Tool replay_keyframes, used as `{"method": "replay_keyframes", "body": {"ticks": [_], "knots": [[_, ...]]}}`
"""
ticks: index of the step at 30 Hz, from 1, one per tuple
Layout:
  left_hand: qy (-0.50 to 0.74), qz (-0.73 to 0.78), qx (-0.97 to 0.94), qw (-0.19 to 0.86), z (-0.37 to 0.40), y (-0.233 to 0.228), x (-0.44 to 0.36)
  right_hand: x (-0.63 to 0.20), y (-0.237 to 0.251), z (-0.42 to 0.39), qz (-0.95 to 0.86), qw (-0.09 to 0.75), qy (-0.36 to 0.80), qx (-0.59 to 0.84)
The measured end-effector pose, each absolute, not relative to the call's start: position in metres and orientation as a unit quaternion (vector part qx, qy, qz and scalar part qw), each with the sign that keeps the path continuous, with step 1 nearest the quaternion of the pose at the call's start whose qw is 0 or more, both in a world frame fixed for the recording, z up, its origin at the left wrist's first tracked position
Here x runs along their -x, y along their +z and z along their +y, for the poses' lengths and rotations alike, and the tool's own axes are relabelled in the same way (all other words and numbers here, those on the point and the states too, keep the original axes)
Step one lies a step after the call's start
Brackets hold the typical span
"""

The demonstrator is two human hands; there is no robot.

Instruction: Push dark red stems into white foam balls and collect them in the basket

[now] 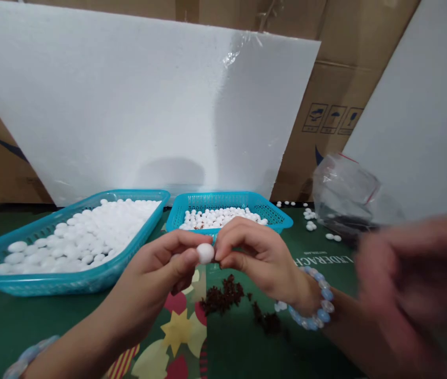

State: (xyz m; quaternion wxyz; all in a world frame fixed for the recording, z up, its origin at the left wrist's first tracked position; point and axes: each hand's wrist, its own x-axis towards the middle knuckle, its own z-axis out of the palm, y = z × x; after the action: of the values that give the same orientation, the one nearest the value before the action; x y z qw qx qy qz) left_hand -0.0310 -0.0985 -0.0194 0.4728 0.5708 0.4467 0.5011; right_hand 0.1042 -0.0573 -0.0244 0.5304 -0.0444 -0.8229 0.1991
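My left hand (164, 263) pinches a small white ball (205, 253) between thumb and fingers. My right hand (253, 255) is closed in a pinch at the ball's right side; a speck of dark brown shows at its fingertips, mostly hidden. Below the hands, small dark reddish-brown pieces (223, 296) lie in a loose heap on the green patterned table surface (239, 347). A turquoise basket (129, 263) full of white balls stands at the left. Behind the hands, a second turquoise basket (276, 217) holds more white balls, some with brown bits among them.
At the right a blurred hand (416, 284) of another person reaches in. A clear plastic bag (345, 189) with dark contents sits at the back right, near loose white balls (309, 218). A white board (148, 105) and cardboard boxes (349, 68) stand behind the baskets.
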Motion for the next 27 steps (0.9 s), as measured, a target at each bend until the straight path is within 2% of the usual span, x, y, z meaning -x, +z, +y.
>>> {"method": "replay_keyframes", "body": {"ticks": [10, 20, 27], "knots": [[0.513, 0.464, -0.56, 0.456, -0.1012, -0.0221, 0.0259, -0.1041, -0.0271, -0.0555, -0.801, 0.549, 0.232, 0.054], [0.525, 0.447, -0.643, 0.332, -0.0997, -0.022, 0.0265, -0.1018, -0.0335, -0.0553, -0.779, 0.553, 0.292, 0.046], [0.52, 0.458, -0.672, 0.261, -0.1026, -0.0215, 0.0269, -0.1021, -0.0348, -0.0536, -0.793, 0.543, 0.267, 0.067]]}}
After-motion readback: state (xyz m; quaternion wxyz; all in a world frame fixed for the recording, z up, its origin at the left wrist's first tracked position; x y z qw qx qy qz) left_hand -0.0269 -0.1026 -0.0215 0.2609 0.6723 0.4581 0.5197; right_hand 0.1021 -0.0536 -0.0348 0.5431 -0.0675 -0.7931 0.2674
